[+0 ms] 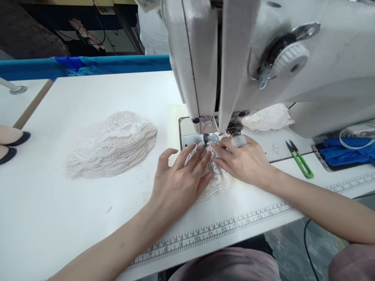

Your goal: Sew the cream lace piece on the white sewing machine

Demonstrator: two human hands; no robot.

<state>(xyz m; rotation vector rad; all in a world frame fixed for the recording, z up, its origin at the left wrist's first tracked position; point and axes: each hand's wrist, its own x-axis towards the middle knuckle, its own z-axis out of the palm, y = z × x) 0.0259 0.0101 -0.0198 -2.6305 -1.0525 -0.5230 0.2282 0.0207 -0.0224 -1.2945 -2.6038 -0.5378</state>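
A piece of white lace (215, 168) lies bunched under the needle area of a sewing machine (202, 70), its scalloped lower edge spreading toward me on the table. My left hand (178, 175) bears down on the lace from the left, gathering it between thumb and fingers, with the little finger lifted away. From the other side, my right hand (244, 158) pinches the lace close to the presser foot (206, 139), thumb and fingertips together. The fingertips of both hands nearly meet there and cover part of the cloth.
Left of my hands is a stack of lace pieces (117, 144). More lace (269, 117) sits behind the machine head. Green thread snips (301, 159) and a phone under blue cloth (347, 152) lie right. A ruler strip (211, 235) follows the front edge. Another person's fingers (8, 142) show far left.
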